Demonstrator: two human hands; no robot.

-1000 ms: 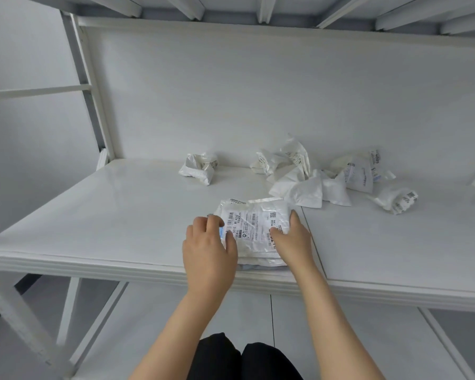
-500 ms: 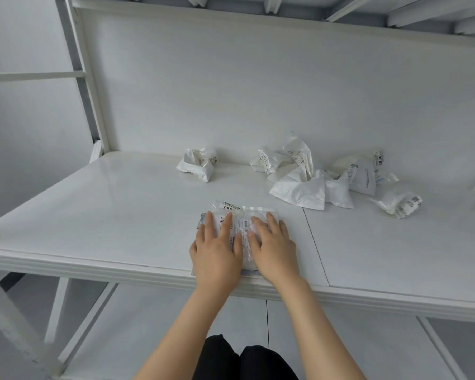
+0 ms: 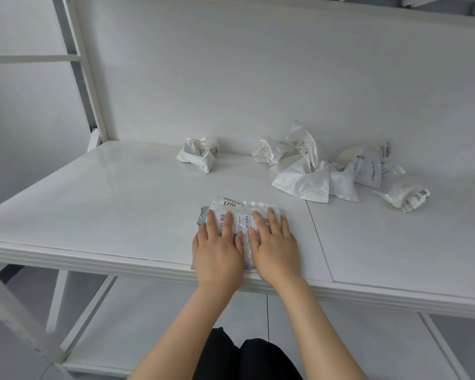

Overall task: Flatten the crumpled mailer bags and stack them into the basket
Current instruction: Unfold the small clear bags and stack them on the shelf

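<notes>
The fingers (image 3: 211,222) of the left hand (image 3: 217,253) are lying straight and slightly spread, palm down, pressing flat on the mailer bag (image 3: 246,215); they are gripping nothing. The right hand (image 3: 276,250) is doing the same just beside it, its fingers (image 3: 272,219) stretched out flat and fanned a little. The two thumbs are nearly touching over the middle of the bag. Both wrists are sitting at the front edge of the bench (image 3: 107,204). The bare forearms are running back and down toward the person, whose dark trousers (image 3: 244,357) are showing at the bottom of the view.

The mailer bag is lying flattened on the bench close to its front edge, printed labels and barcodes facing up. A labelled edge is peeking out beyond the fingertips; whether that is a second bag underneath I cannot tell.

Further back, well apart from the hands, a lone crumpled bag (image 3: 198,156) is sitting near the back panel (image 3: 258,78). To its right a cluster of crumpled bags (image 3: 302,176) is bunching together, touching one another, and one more balled-up bag (image 3: 406,196) is resting off to the far right.
</notes>
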